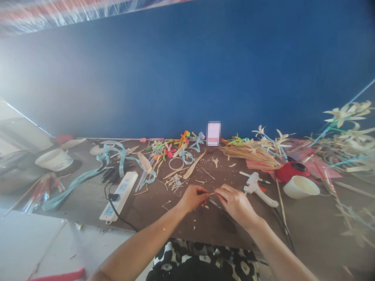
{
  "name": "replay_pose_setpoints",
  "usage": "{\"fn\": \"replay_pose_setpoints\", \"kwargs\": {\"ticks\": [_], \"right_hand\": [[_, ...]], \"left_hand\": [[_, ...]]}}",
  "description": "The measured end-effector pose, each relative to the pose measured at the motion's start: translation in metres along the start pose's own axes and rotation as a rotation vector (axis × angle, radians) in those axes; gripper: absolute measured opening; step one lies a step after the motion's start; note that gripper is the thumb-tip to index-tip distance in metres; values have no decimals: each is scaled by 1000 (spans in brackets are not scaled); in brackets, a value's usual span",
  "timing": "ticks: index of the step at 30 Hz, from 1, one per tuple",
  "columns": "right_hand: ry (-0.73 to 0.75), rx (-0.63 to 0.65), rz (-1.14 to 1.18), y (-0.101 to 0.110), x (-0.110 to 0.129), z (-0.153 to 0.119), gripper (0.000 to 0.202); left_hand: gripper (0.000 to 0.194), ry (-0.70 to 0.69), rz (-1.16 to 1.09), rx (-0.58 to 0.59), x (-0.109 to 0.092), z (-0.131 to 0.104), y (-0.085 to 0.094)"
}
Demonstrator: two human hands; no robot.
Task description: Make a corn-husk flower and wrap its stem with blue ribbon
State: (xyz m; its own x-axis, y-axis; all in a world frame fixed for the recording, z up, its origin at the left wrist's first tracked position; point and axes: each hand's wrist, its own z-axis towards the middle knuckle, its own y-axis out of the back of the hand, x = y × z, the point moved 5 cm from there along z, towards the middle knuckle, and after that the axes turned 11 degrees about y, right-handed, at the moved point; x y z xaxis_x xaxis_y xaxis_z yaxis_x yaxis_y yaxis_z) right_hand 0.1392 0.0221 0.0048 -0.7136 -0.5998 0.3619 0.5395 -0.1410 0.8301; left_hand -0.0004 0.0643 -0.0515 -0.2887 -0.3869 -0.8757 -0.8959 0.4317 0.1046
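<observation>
Straw-coloured and thin, a strip (212, 192) is pinched between the fingertips of the left hand (192, 198) and the right hand (236, 203), just above the brown table (164, 210). Beside the right hand lies a white glue gun (258, 189), with a white power strip (119, 196) to the left. Farther back sit a straw bundle (249, 153) and coloured ribbons (178, 146), against the blue wall (187, 70).

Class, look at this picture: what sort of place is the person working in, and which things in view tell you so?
Most likely a craft table for handmade decorations. A glue gun lies on the brown table, straw strips are piled near the blue wall, and both hands, left and right, pinch a thin strip.
</observation>
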Motion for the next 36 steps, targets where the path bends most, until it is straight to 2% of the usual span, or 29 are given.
{"fn": "replay_pose_setpoints", "kwargs": {"ticks": [4,8,12,16,21,28,36], "right_hand": [[-5,-4,63,1,-1,0,22],[-8,-7,100,3,-2,0,22],[-20,-12,125,3,-4,-3,21],[-31,-35,154,5,-5,-7,22],[-75,-124,184,6,-9,-11,25],[-267,-229,301,1,-18,-12,30],[-487,-275,625,-10,-26,-11,17]], "left_hand": [[27,-7,76,47,1,-1,-2],[31,-11,47,136,-4,-5,-9],[29,45,3,163,-5,-6,-15],[25,115,-78,192,-4,-6,-20],[26,180,-259,246,-3,-4,-25],[21,250,-487,294,3,-2,-29],[17,249,-609,271,5,-2,-28]]}}
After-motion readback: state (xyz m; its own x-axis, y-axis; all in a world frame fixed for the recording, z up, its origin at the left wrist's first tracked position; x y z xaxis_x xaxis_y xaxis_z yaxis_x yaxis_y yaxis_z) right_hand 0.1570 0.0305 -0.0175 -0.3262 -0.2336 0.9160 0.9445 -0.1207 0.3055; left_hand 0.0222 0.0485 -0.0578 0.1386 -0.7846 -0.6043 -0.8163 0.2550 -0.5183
